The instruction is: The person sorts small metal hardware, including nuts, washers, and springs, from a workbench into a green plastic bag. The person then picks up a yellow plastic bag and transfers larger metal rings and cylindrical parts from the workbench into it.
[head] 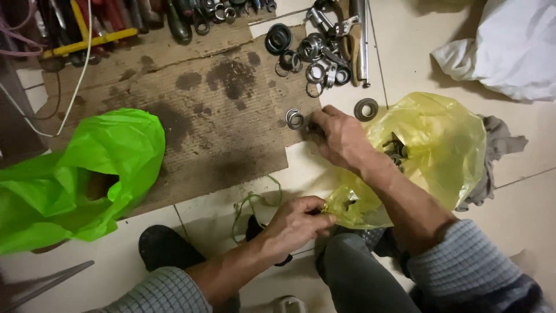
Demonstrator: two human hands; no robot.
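Yellow bag, on floor, parts inside: left hand is pinching its edge; right hand is fingering ring on cardboard, grip unclear. Risk: thin plastic tearing, parts spilling.

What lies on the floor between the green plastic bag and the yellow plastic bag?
In the head view, stained cardboard lies between the green bag and yellow bag, with a green string nearer the person.

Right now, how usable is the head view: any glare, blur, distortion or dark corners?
Head view: even indoor light, soft shadows under the left hand; mild sheen on the yellow bag; right hand slightly soft; wide-angle bending at the edges; top-left tools dim.
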